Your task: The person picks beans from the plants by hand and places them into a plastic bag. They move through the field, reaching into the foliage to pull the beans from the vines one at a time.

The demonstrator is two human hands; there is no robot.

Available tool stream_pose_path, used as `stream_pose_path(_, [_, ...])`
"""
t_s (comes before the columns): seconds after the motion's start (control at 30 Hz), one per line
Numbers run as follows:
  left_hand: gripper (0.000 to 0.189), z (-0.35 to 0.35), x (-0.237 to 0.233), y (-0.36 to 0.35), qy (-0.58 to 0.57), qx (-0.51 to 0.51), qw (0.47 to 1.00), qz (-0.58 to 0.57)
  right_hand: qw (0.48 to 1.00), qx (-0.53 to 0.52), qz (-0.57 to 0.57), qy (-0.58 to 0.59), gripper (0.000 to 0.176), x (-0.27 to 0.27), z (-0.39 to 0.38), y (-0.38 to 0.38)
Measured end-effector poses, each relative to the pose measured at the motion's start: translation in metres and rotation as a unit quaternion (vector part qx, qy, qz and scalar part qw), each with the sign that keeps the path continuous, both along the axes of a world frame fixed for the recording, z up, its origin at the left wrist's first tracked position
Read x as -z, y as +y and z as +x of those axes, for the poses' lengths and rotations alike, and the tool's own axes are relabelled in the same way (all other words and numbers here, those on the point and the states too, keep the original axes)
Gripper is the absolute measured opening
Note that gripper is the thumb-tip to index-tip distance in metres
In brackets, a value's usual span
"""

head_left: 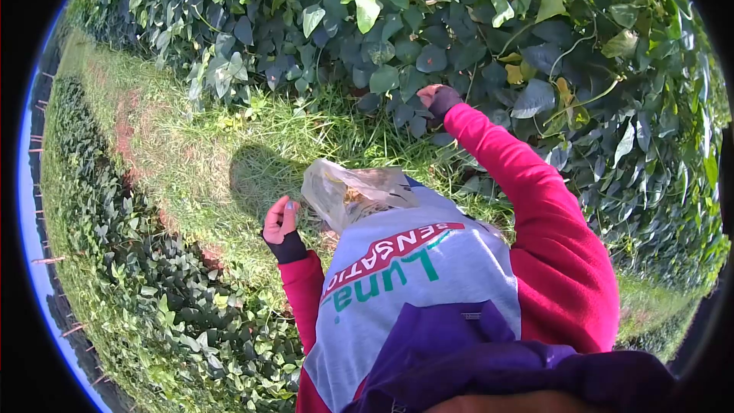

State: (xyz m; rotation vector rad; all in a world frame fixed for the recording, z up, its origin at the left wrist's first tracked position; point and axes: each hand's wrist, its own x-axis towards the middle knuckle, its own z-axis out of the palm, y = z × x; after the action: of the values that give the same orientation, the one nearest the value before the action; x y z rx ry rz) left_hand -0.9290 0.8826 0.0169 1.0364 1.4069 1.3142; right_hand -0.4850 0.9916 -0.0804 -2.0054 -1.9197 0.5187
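Observation:
My right hand (432, 95) reaches to the lower edge of a dense leafy vine row (397, 50). Its fingers are curled among the leaves, and whatever they grip is hidden. To the left of my waist, my left hand (280, 218) hovers over the grass with its fingers drawn in and the thumb up, and nothing shows in it. Close beside that hand, a translucent plastic bag (325, 195) hangs at the front of my printed shirt (474, 268). Its mouth gapes, and something yellowish-brown inside cannot be made out clearly. Dark cuffs cover both wrists.
A grassy strip (183, 138) with patches of red soil runs between the vine row and another low leafy row (222, 321) on the left. A few yellowed leaves (514, 73) show near my right arm. Posts (47, 261) stand along the far left edge.

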Motion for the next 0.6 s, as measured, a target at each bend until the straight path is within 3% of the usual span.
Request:
stream_pose_path(0.03, [0.018,0.0,-0.001,0.002,0.0,0.0,1.0,0.0,0.979,0.101,-0.015,0.176,0.023,0.016,0.008,0.018])
stream_pose_path(0.07, [0.018,-0.001,-0.003,0.004,0.002,0.005,1.0,-0.007,0.812,0.215,-0.057,0.539,0.016,0.021,0.01,0.037])
stream_pose_path(0.13, [0.018,-0.005,-0.005,0.009,0.004,0.006,1.0,-0.008,0.644,0.295,-0.046,0.704,0.016,0.015,0.013,0.073])
stream_pose_path(0.17, [0.019,-0.012,-0.005,0.011,0.015,0.002,1.0,0.003,0.645,0.288,-0.045,0.707,0.016,0.023,0.018,0.091])
stream_pose_path(0.23, [0.019,-0.025,-0.005,0.016,0.024,-0.02,0.999,0.012,0.519,0.321,0.001,0.792,0.053,0.049,0.023,0.124])
stream_pose_path(0.27, [0.02,-0.032,-0.007,0.017,0.041,-0.031,0.999,0.017,0.518,0.316,0.0,0.795,0.053,0.046,0.019,0.133])
stream_pose_path(0.33, [0.02,-0.041,-0.006,0.023,0.03,-0.044,0.998,0.021,0.354,0.357,0.048,0.863,0.04,0.037,0.008,0.143])
stream_pose_path(0.4, [0.021,-0.045,-0.001,0.029,0.029,-0.058,0.998,0.007,0.341,0.313,0.081,0.883,0.047,0.044,0.007,0.152])
stream_pose_path(0.47, [0.021,-0.045,0.005,0.041,0.029,-0.065,0.997,-0.008,0.267,0.26,0.125,0.92,0.043,0.053,0.013,0.162])
stream_pose_path(0.6, [0.021,-0.026,0.015,0.076,0.01,-0.044,0.999,-0.002,0.214,0.206,0.174,0.939,0.035,0.071,0.035,0.164])
